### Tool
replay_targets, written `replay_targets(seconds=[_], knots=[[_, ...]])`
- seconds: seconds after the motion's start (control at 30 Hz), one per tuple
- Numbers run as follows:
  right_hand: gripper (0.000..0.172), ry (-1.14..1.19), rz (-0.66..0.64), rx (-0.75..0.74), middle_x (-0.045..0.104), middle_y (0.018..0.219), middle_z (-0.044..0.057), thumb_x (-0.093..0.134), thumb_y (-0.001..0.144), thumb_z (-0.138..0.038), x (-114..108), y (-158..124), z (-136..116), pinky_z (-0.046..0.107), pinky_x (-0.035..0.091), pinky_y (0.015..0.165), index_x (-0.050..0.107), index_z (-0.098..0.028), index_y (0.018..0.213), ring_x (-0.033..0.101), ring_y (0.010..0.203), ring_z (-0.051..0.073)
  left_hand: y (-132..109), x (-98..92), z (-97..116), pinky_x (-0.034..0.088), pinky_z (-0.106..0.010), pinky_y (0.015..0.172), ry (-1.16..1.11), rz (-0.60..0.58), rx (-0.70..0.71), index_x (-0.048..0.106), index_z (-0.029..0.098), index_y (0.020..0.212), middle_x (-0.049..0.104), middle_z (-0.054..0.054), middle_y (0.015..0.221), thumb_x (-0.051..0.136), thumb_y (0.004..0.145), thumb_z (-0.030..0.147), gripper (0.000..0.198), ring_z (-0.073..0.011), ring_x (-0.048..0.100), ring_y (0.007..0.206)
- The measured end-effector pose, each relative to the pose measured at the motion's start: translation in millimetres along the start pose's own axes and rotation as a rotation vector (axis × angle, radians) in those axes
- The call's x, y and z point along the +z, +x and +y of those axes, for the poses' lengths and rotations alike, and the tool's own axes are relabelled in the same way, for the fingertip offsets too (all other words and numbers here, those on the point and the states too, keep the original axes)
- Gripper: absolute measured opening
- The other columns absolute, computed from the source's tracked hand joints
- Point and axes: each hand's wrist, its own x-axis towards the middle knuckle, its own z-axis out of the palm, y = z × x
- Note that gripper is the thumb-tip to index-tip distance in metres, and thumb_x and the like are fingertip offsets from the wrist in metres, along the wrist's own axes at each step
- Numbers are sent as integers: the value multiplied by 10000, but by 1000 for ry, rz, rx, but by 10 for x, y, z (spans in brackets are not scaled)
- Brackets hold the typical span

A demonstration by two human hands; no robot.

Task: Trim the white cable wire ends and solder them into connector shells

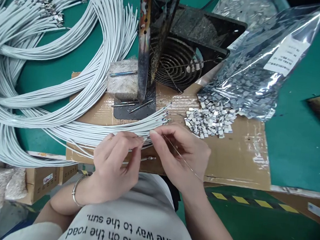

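At the cardboard's front edge, my left hand [118,161] is closed in a pinch on a white wire [145,137]; its fingertips partly hide the end. My right hand [185,155] pinches close beside it, thumb against forefinger. A thin strand of solder wire [183,158] runs from those fingertips back across the palm. Just below the fingertips lies a wire end with a small metal tab [151,158]. Behind both hands, a bundle of white wires [114,131] points its tips to the right. A pile of small metal tabs [212,119] sits right of the bundle.
A dark upright metal iron [144,40] stands ahead of my hands, next to a black fan [179,58]. Metal bits [141,106] lie at its base. A clear bag of tabs [253,76] is at right, and looped wire bundles [38,98] fill the left. Cardboard [238,156] covers the front.
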Motion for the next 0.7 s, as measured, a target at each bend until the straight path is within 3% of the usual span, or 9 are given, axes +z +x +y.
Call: replay_targets(seconds=[0.4, 0.53, 0.7], knots=[[212, -1, -18, -3, 626, 672, -51, 701, 1008, -225, -19, -12, 16, 244, 409, 535, 680, -219, 797, 535, 584, 93, -17, 3, -19, 495, -296, 601, -59, -18, -32, 670, 220, 960, 803, -23, 854, 690, 851, -46, 288, -151, 712, 648], [323, 15, -32, 1, 592, 654, -39, 619, 1070, -262, -39, -30, 44, 261, 388, 565, 644, -212, 752, 521, 603, 101, 1, -15, 4, 471, -265, 544, -82, -21, -60, 652, 210, 949, 789, -19, 841, 688, 870, -29, 254, -117, 647, 583], [286, -3, -4, 4, 610, 664, -39, 656, 1044, -246, -48, -29, 24, 251, 400, 582, 659, -215, 760, 535, 619, 103, 1, -54, 23, 420, -200, 459, -159, -53, -182, 656, 196, 967, 767, 2, 826, 720, 909, 37, 181, -79, 582, 552]])
